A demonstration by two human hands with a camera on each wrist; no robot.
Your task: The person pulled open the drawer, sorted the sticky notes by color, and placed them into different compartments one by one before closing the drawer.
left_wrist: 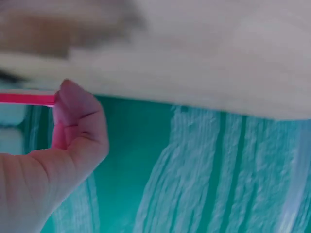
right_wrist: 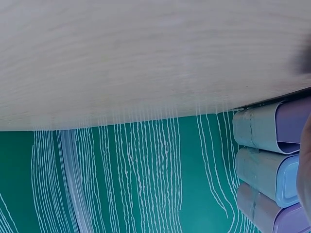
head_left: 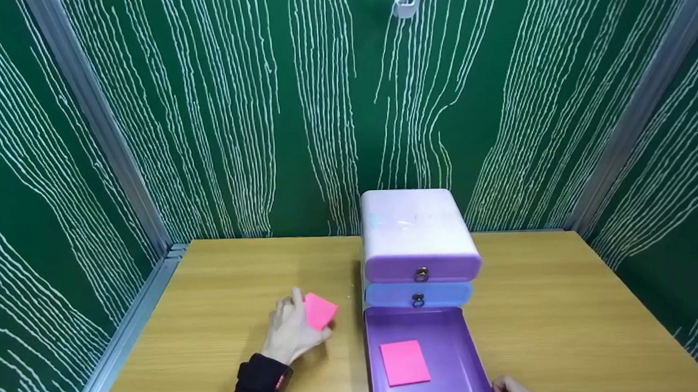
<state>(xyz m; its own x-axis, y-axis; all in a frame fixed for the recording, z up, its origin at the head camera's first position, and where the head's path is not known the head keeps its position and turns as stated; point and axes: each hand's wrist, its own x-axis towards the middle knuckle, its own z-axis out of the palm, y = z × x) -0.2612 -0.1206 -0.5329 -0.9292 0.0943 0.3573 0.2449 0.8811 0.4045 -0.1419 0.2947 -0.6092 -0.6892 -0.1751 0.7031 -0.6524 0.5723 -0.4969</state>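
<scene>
My left hand [head_left: 290, 331] pinches a pink sticky note pad [head_left: 320, 311] just above the table, left of a small drawer cabinet [head_left: 418, 222]. The left wrist view shows the same pad [left_wrist: 26, 99] edge-on, against the fingertips. The cabinet's bottom purple drawer [head_left: 443, 327] is pulled out, and a second pink sticky note pad [head_left: 405, 363] lies flat inside it. At the drawer's front right corner, my right hand [head_left: 513, 389] grips the edge; most of that hand is cut off by the frame. In the right wrist view only a sliver of it appears.
Above the pulled-out drawer, the blue drawer [head_left: 383, 296] and the top purple drawer [head_left: 387, 270] are closed, each with a ring pull. A wooden table [head_left: 542, 305] carries the cabinet. Green walls [head_left: 368, 101] with white wavy lines stand behind and at both sides.
</scene>
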